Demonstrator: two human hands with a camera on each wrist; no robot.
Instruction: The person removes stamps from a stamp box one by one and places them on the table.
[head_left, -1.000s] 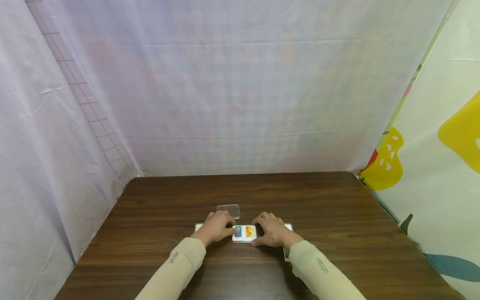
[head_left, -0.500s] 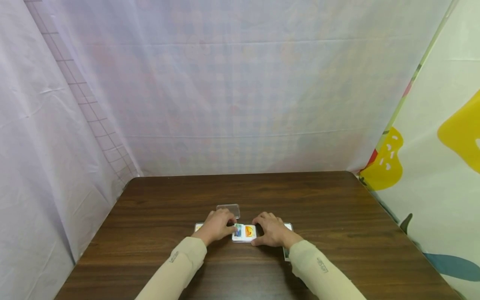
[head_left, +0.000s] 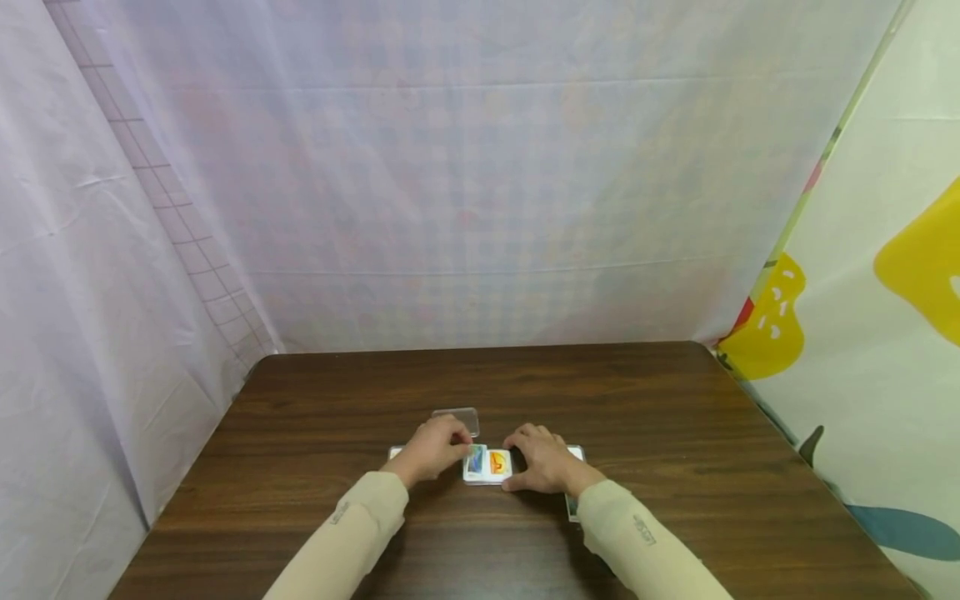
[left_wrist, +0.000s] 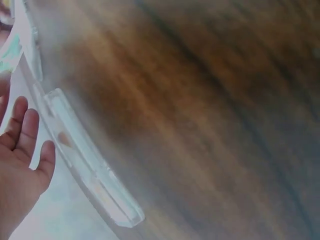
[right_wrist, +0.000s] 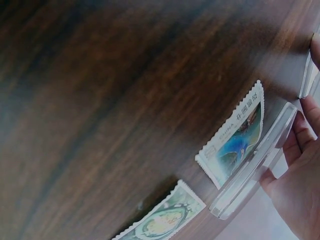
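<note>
A small clear plastic case [head_left: 487,481] lies between the hands in the head view, with an orange-and-yellow stamp [head_left: 498,462] on its right half. Over its left half is a blue-green stamp [head_left: 476,459], tilted and slightly raised; my left hand [head_left: 431,450] pinches it by its upper left edge between thumb and fingers. My right hand [head_left: 546,460] grips the right end of this case, thumb at the near corner and fingers at the far one. In the left wrist view, the left hand's other fingers [left_wrist: 31,131] spread loosely beside another clear case [left_wrist: 95,160].
Beside the right hand lie another clear case [right_wrist: 257,160], a stamp with a blue bird-like picture [right_wrist: 235,145] and a green stamp [right_wrist: 167,220]. A transparent lid [head_left: 465,419] lies beyond the left hand. The brown wooden table [head_left: 600,392] ends at curtains behind.
My left hand has shifted slightly left and up, and the blue-green stamp has risen and tilted with its fingers. The right hand and the case have stayed nearly still.
</note>
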